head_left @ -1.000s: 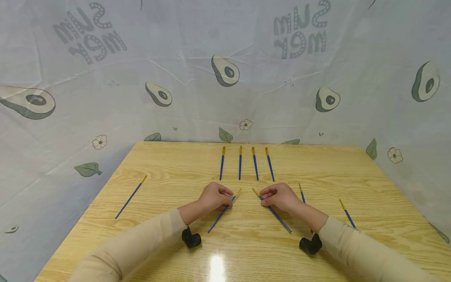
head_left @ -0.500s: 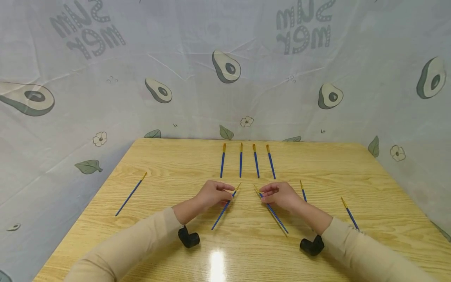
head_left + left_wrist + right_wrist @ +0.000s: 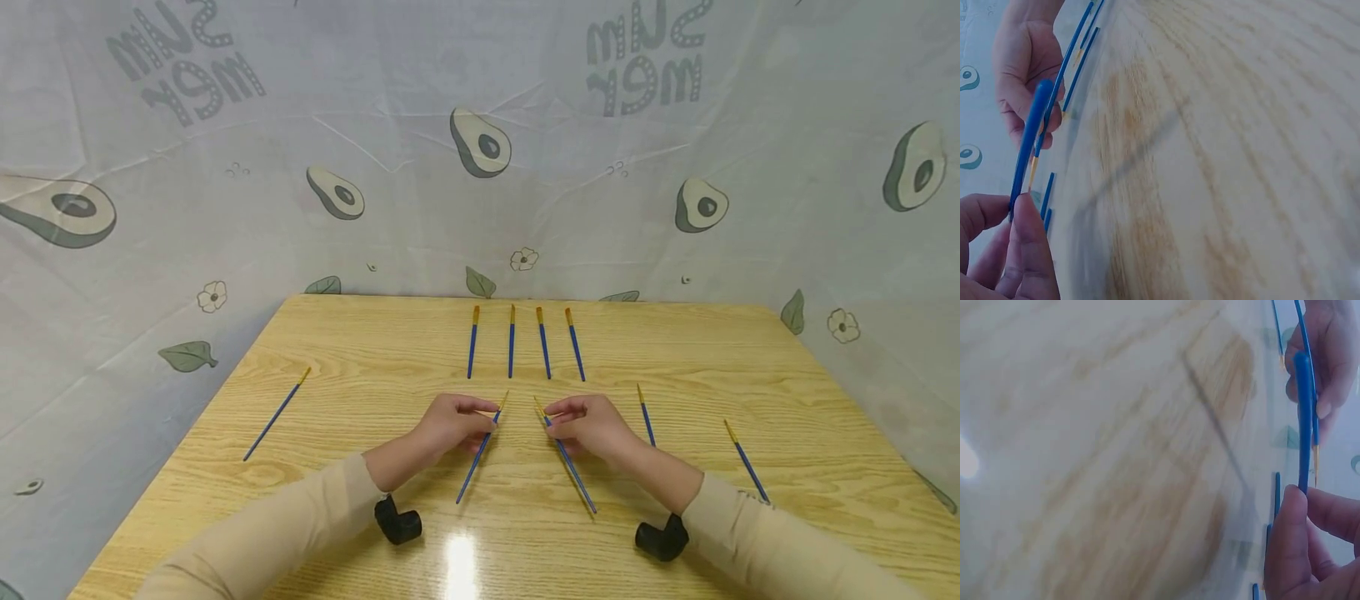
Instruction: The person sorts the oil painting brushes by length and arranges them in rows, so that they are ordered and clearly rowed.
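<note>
In the head view, my left hand (image 3: 452,425) pinches a blue paintbrush (image 3: 476,468) near its yellow ferrule, bristles pointing away from me. Opposite it, my right hand (image 3: 592,427) pinches another blue paintbrush (image 3: 576,477) the same way. The two brushes lean toward each other at their tips without touching. From the left wrist view, the handle (image 3: 1030,134) rises out of the left thumb and fingers (image 3: 1030,250). The right wrist view shows the other handle (image 3: 1304,419) held between thumb and fingers, its shadow falling on the table.
Several brushes lie in a row at the back of the wooden table (image 3: 390,333), one of them here (image 3: 512,343). A single brush (image 3: 276,415) lies at the left. Two more, one nearer (image 3: 647,417) and one farther right (image 3: 747,462), lie beyond my right hand. A patterned cloth (image 3: 420,233) hangs behind.
Both held brushes have turned to steeper angles, their handle ends swinging inward. The right hand has shifted slightly left. The other brushes lie as before.
</note>
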A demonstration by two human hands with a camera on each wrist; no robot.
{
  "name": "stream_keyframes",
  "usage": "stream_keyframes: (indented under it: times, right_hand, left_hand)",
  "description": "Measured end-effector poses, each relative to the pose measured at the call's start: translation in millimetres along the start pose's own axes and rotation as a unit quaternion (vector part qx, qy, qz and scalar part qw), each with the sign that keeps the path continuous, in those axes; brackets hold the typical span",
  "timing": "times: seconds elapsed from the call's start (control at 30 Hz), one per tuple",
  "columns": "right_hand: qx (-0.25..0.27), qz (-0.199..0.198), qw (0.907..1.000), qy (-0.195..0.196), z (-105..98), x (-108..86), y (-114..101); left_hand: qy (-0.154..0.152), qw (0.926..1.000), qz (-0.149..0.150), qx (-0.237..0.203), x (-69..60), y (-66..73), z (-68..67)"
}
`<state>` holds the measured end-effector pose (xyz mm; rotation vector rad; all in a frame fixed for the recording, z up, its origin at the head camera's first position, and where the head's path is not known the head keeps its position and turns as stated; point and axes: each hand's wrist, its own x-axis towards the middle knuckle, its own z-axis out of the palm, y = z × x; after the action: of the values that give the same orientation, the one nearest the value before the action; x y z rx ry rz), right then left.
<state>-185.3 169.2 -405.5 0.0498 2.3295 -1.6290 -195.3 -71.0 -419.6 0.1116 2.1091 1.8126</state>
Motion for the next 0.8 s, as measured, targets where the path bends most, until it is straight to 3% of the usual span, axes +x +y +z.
stream_keyframes:
  times: [0.33, 0.8]
  right_hand:
    - [0.018, 0.002, 0.9998, 0.006, 17.4, -3.8, -2.2]
    - [0.057, 0.014, 0.9977, 0.033, 40.7, 2.1, -1.3]
  left_hand:
    - [0.028, 0.9988, 0.01, -0.04, -6.4, -6.2, -2.1]
    - [0.064, 0.9976, 0.002, -0.027, -9.4, -14.1, -17.2]
